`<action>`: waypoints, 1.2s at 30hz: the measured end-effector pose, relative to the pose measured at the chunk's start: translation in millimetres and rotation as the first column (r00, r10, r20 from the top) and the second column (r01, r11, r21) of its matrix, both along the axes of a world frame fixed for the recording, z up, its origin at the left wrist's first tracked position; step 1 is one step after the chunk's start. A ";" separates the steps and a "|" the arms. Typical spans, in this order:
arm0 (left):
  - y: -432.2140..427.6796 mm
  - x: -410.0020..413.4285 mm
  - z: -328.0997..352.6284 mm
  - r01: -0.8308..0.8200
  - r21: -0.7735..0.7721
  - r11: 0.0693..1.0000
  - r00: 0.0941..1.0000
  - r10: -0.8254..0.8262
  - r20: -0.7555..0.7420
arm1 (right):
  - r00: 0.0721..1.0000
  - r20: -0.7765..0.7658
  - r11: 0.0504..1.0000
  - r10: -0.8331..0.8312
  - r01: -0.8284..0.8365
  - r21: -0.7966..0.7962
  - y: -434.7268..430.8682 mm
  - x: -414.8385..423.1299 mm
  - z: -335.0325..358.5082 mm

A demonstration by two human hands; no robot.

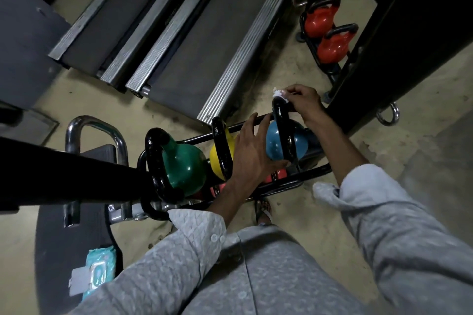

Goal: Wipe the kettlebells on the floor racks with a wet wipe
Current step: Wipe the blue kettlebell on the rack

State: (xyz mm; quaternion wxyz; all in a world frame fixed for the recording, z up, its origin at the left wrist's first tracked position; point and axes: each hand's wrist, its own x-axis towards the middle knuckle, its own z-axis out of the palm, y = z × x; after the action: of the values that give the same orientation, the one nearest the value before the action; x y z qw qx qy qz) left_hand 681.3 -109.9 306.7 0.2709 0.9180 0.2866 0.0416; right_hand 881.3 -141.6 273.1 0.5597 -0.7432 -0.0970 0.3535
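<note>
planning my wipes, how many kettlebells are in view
5: green kettlebell, yellow kettlebell, blue kettlebell on near rack; two red kettlebells on far rack. More may hide below.

I'm in a gym. Two treadmill decks lie side by side ahead of me, with grooved metal rails along their dark belts. At my feet a low black rack carries a green kettlebell, a yellow kettlebell and a blue kettlebell in a row. A second rack further off holds two red kettlebells. A chrome handle and a black upright, probably parts of weight machines, crowd the bare floor.
</note>
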 end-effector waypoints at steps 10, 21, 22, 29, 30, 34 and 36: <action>8.0 7.5 0.6 0.064 -0.010 0.998 0.996 -0.065 -0.066 | 0.977 -0.152 0.986 -0.152 0.159 0.039 -29.9 -27.2 -9.1; 9.5 6.0 -0.4 0.091 -0.002 0.996 0.993 -0.091 -0.069 | 0.988 0.135 0.996 -0.079 0.085 -0.036 -87.7 -76.0 9.9; 9.9 5.5 -0.9 0.097 0.007 0.995 0.993 -0.097 -0.065 | 0.975 0.203 0.995 -0.089 0.096 -0.023 -87.3 -79.2 12.2; 11.8 1.9 1.9 0.130 0.017 0.991 0.991 -0.129 -0.044 | 0.813 0.577 0.996 0.078 -0.038 -0.082 -75.1 -99.0 37.9; 12.6 2.0 1.6 0.136 0.022 0.990 0.990 -0.135 -0.047 | 0.799 0.593 0.994 0.101 -0.056 -0.093 -76.7 -102.7 36.3; 15.1 3.1 1.1 0.147 0.041 0.988 0.987 -0.144 -0.074 | 0.765 0.634 0.994 0.108 -0.074 -0.081 -93.1 -122.7 21.6; 15.2 3.3 1.6 0.151 0.048 0.987 0.985 -0.146 -0.092 | 0.753 0.654 0.997 0.076 -0.051 -0.056 -102.7 -134.9 14.5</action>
State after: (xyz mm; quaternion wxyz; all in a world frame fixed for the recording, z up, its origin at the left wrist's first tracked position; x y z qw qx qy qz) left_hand 684.6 -94.6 308.3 0.2350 0.9449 0.2278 -0.0112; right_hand 746.5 -244.2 287.6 0.4650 -0.8258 -0.3057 0.0915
